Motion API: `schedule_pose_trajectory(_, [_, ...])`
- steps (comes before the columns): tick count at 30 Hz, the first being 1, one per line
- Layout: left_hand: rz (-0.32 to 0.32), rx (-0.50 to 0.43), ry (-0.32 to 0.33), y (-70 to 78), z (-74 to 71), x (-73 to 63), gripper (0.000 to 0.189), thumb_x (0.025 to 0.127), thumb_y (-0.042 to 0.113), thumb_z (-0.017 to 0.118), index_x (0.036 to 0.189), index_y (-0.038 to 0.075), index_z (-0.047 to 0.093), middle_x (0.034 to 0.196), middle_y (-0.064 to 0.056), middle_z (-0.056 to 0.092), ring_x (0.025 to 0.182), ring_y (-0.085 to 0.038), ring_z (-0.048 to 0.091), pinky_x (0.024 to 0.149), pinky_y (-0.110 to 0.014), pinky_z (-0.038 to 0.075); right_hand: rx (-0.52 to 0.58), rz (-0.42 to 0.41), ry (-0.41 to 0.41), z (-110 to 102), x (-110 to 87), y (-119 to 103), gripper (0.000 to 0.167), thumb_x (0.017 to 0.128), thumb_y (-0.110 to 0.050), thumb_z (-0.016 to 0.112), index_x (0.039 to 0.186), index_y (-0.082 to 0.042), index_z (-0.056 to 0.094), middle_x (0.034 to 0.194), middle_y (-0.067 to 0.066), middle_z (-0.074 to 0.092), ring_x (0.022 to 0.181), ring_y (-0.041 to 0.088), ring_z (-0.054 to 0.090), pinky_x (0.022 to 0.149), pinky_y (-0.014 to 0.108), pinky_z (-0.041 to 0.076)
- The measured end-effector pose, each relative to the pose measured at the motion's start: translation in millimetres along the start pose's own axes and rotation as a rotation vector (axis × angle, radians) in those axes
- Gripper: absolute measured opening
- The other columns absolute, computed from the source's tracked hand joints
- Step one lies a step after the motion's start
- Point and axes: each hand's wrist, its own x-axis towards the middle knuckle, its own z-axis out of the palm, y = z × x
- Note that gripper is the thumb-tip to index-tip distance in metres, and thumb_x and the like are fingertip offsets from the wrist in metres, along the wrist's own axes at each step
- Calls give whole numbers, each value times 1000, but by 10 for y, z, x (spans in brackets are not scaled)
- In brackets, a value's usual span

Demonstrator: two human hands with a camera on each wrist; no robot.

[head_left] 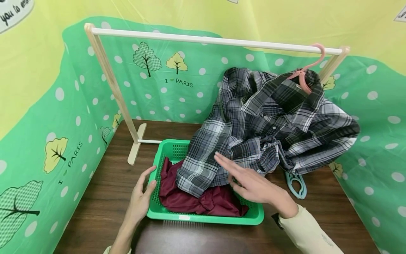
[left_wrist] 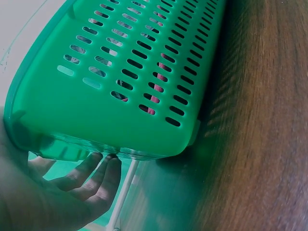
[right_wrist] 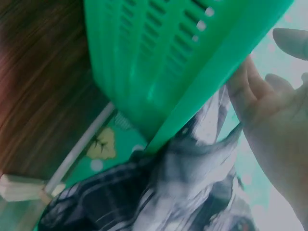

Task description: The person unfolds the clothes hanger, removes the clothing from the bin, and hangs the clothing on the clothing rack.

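Note:
A green plastic basket (head_left: 206, 219) stands on the wooden table, holding a maroon garment (head_left: 187, 204). A black, grey and white plaid shirt (head_left: 203, 141) hangs from a pink hanger (head_left: 312, 65) on the rack's white rail; one sleeve drapes into the basket over the maroon cloth. My left hand (head_left: 141, 195) touches the basket's left end. In the left wrist view its fingers (left_wrist: 103, 180) rest against the outer end wall. Over the basket's right part, beside the plaid sleeve, is my right hand (head_left: 253, 185), fingers extended; whether it touches cloth I cannot tell.
The rack has a white rail (head_left: 203, 38) and wooden legs (head_left: 111, 81); its left foot (head_left: 137, 144) stands behind the basket. A light blue hanger (head_left: 298, 187) shows below the shirt. Printed green and yellow cloth (head_left: 177, 102) encloses the table (head_left: 104, 197).

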Motion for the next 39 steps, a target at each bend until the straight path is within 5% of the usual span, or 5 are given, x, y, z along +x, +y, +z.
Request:
schedule_pose_trajectory(2, [-7, 7, 3, 6, -3, 0, 49, 120, 16, 54, 168, 12, 51, 175, -18, 51, 139, 16, 46, 110, -4, 36, 67, 1, -73, 10, 53, -29, 105, 97, 14, 63, 183, -18, 12, 190, 15, 20, 101, 14, 70, 84, 26, 60])
schedule_pose_trajectory(4, [-12, 15, 7, 11, -5, 0, 49, 120, 16, 55, 168, 13, 51, 174, -19, 51, 137, 15, 48, 108, -4, 37, 107, 32, -137, 15, 93, -52, 106, 99, 11, 62, 184, -21, 8, 191, 10, 16, 138, 26, 67, 110, 35, 59])
schedule_pose_trajectory(8, [-15, 13, 5, 9, 3, -3, 49, 120, 16, 54, 168, 13, 51, 174, -20, 51, 136, 15, 48, 109, -4, 37, 124, 115, -193, 38, 115, -58, 106, 105, -1, 67, 184, -28, 2, 192, 4, 13, 174, 31, 29, 136, 57, 36])
schedule_pose_trajectory(20, [-7, 4, 10, 1, 12, -6, 49, 120, 15, 54, 168, 12, 51, 173, -19, 51, 137, 16, 48, 109, -4, 37, -14, 263, -34, -26, -39, 31, 111, 106, -33, 82, 183, -35, 3, 189, 14, 22, 173, 51, 23, 131, 79, 31])
schedule_pose_trajectory(39, [-8, -5, 6, -4, 8, -8, 48, 120, 16, 55, 167, 12, 52, 175, -16, 51, 142, 17, 43, 113, -3, 32, -158, 544, 171, -422, -254, 503, 118, 103, -53, 81, 183, -30, -3, 191, 16, 13, 174, 56, 10, 131, 82, 23])
